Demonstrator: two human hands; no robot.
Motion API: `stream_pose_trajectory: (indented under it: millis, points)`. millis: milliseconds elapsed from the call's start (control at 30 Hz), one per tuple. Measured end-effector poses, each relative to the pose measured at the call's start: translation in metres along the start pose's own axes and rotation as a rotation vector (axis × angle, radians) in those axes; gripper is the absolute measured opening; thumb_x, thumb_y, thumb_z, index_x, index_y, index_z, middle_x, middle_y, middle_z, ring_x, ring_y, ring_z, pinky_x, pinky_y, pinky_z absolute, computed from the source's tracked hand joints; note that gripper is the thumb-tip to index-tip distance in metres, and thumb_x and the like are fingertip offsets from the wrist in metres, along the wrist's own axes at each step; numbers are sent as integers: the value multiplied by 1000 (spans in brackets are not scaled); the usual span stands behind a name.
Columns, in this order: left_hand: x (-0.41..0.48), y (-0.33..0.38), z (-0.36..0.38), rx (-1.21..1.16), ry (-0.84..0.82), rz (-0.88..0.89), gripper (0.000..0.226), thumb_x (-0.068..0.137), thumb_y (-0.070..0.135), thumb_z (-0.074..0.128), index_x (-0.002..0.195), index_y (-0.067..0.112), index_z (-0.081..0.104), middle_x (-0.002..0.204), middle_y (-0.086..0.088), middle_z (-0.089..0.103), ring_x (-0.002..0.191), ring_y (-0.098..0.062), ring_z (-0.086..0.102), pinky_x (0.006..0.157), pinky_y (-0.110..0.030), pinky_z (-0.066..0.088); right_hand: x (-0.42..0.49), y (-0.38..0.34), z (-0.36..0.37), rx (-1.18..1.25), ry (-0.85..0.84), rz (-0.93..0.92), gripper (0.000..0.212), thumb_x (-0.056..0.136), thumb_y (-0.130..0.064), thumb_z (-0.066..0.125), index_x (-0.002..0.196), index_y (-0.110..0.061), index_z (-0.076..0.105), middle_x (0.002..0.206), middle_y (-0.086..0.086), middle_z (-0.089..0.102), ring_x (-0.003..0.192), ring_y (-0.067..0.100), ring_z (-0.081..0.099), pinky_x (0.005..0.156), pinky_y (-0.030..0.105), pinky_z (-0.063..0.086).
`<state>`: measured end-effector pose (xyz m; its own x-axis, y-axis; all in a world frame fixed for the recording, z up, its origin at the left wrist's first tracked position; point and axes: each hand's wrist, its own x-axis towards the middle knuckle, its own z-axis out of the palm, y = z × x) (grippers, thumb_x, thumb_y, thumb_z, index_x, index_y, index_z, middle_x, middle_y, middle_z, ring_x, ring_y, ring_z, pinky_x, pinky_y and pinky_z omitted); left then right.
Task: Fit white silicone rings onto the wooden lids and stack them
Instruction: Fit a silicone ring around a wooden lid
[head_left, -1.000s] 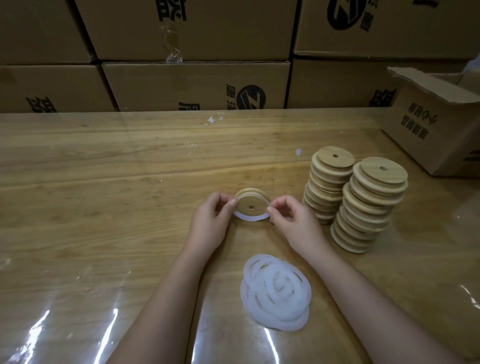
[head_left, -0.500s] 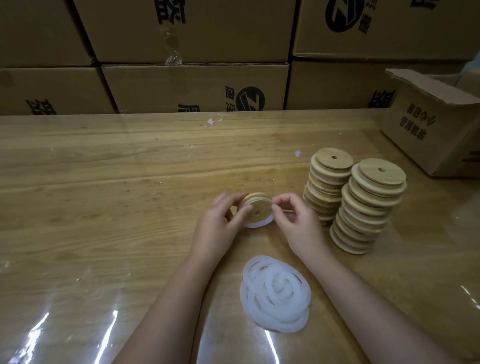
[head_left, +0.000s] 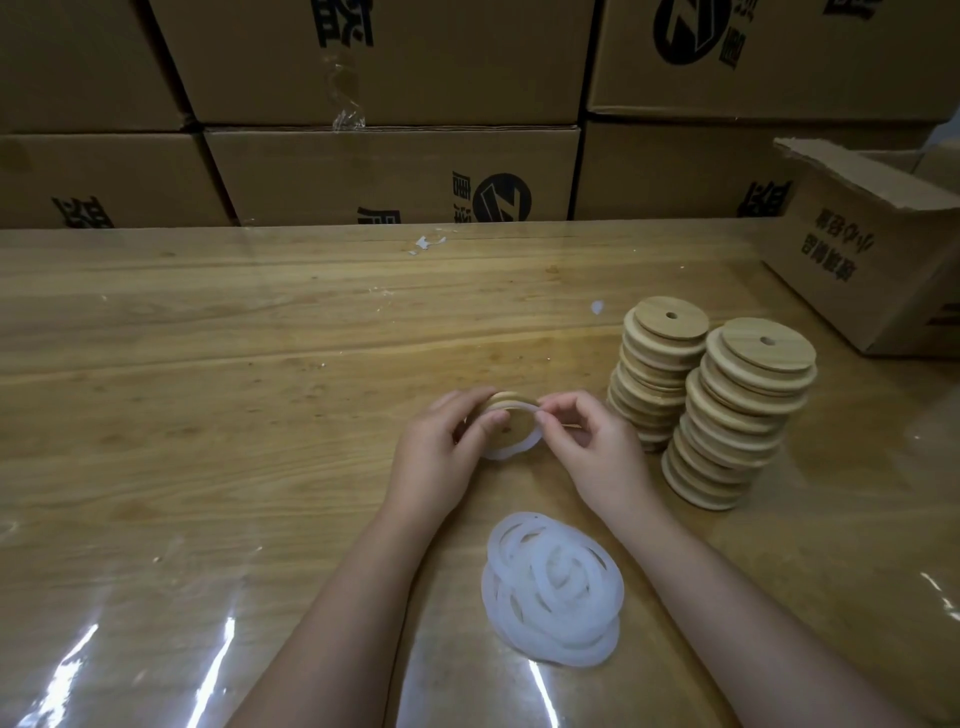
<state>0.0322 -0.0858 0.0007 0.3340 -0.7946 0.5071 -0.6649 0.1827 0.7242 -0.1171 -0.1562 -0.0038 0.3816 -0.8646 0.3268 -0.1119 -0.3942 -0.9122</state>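
Note:
My left hand (head_left: 441, 457) grips a round wooden lid (head_left: 511, 423) tilted on edge above the table. A white silicone ring (head_left: 519, 444) hangs partly around the lid, loose at its lower edge. My right hand (head_left: 592, 447) pinches the ring's top edge against the lid with thumb and forefinger. A pile of several loose white silicone rings (head_left: 553, 587) lies near me between my forearms. Two leaning stacks of wooden lids, the far one (head_left: 657, 364) and the near one (head_left: 737, 410), stand to the right of my hands.
The wooden table (head_left: 234, 364) is covered with clear glossy film. A wall of stacked cardboard boxes (head_left: 389, 171) runs along its far edge. An open cardboard box (head_left: 872, 260) sits at the right rear. Small white scraps (head_left: 428, 243) lie near the back.
The lid has turned in my hands. My left thumb has moved over its face, and my right fingers have shifted up to the ring's top edge, with the ring worked further around the lid.

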Motion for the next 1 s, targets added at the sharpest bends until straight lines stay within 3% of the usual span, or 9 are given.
stream_pose_trajectory:
  millis: [133, 200, 433, 600, 767, 900, 1000]
  points:
    - [2, -3, 0, -41, 33, -64, 24, 84, 19, 68, 107, 12, 70, 88, 30, 58, 71, 11, 52, 68, -3, 37, 1, 1, -1, 18, -13, 38, 22, 86, -6, 61, 82, -28, 62, 91, -3, 68, 83, 10, 66, 75, 19, 52]
    - [2, -4, 1, -49, 33, -65, 24, 83, 19, 68, 106, 12, 71, 87, 32, 58, 70, 10, 53, 68, -3, 37, 1, 2, 0, -9, -4, 41, 23, 86, -6, 61, 81, -28, 61, 89, -1, 68, 82, 12, 66, 73, 17, 52]
    - [2, -3, 1, -44, 28, -75, 24, 84, 19, 68, 107, 13, 70, 88, 32, 57, 69, 11, 52, 68, -4, 38, 0, 5, 1, -204, 31, -21, 12, 84, -9, 64, 81, -20, 60, 86, -2, 62, 75, -2, 57, 65, 7, 43]
    - [3, -3, 0, -54, 19, -94, 24, 84, 20, 68, 107, 13, 70, 92, 31, 57, 71, 11, 53, 68, -4, 37, -3, 1, 2, -349, 67, -84, 8, 82, -13, 62, 80, -19, 57, 84, -10, 53, 74, 6, 56, 67, 29, 50]
    - [3, -3, 1, -82, 26, -159, 24, 84, 22, 68, 107, 16, 70, 88, 29, 60, 70, 9, 53, 68, -4, 37, -5, -2, 4, -447, 72, -88, 5, 82, -17, 62, 83, -16, 57, 83, -13, 50, 69, 7, 55, 63, 33, 50]
    - [4, -7, 1, -142, 14, -223, 23, 84, 24, 68, 107, 20, 70, 83, 22, 62, 67, 5, 53, 70, -12, 43, -3, 1, 3, -394, -2, -34, 6, 83, -18, 62, 83, -20, 57, 78, -14, 53, 67, 5, 54, 62, 26, 48]
    - [3, -10, 0, -217, -6, -244, 20, 84, 25, 68, 97, 39, 66, 76, 18, 63, 66, -9, 55, 72, -28, 47, -2, 4, 2, -310, -15, 14, 9, 83, -17, 62, 80, -23, 57, 76, -13, 56, 66, 2, 55, 60, 16, 44]
